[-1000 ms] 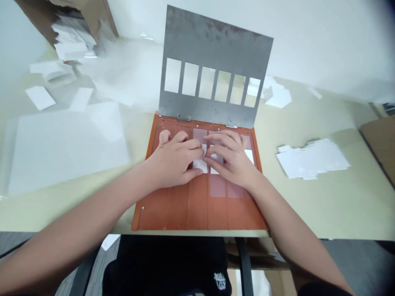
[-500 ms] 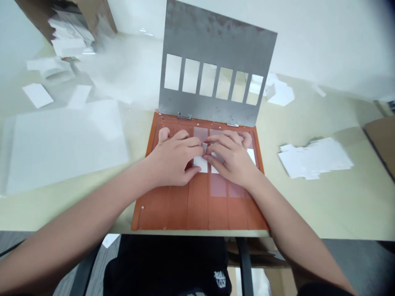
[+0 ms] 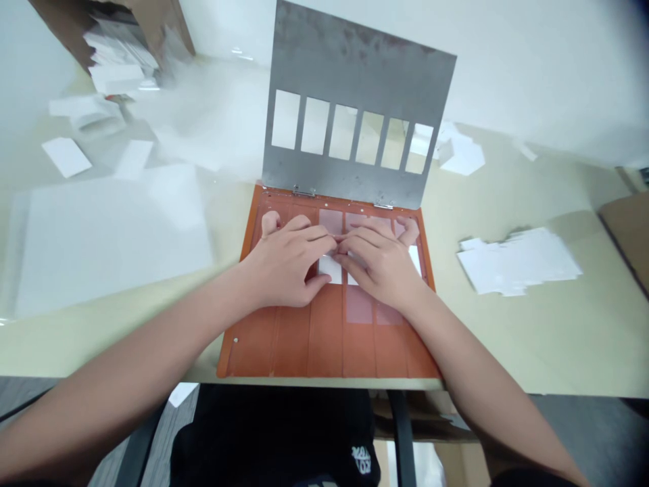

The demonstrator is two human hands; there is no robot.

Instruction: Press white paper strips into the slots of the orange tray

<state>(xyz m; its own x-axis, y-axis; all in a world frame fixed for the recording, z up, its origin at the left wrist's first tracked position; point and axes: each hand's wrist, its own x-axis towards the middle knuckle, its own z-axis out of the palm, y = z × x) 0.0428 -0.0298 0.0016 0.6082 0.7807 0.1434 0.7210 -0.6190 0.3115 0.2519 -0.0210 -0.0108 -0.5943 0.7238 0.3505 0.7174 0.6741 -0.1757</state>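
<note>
An orange board (image 3: 289, 338) lies on the table, ruled into strips, with translucent film pieces (image 3: 359, 304) on it. A small white card (image 3: 330, 270) sits on one strip near the middle. My left hand (image 3: 291, 262) is curled over this card, thumb at its lower left and index finger at its upper part. From the other side my right hand (image 3: 382, 260) brings its bent fingertips to the card's upper right, meeting the left fingertips. The exact pinch is hidden. Another white card (image 3: 414, 258) shows partly beyond my right hand.
A grey metal plate (image 3: 349, 74) with several rectangular windows stands raised, hinged to the board's far edge. White cards (image 3: 522, 260) lie fanned on the right. Translucent sheets (image 3: 111, 237) cover the left, with loose cards (image 3: 67, 157) and a cardboard box (image 3: 167, 27) behind.
My right fingers have slid slightly left and closed up against my left fingertips at the card's upper edge. My left hand has barely moved.
</note>
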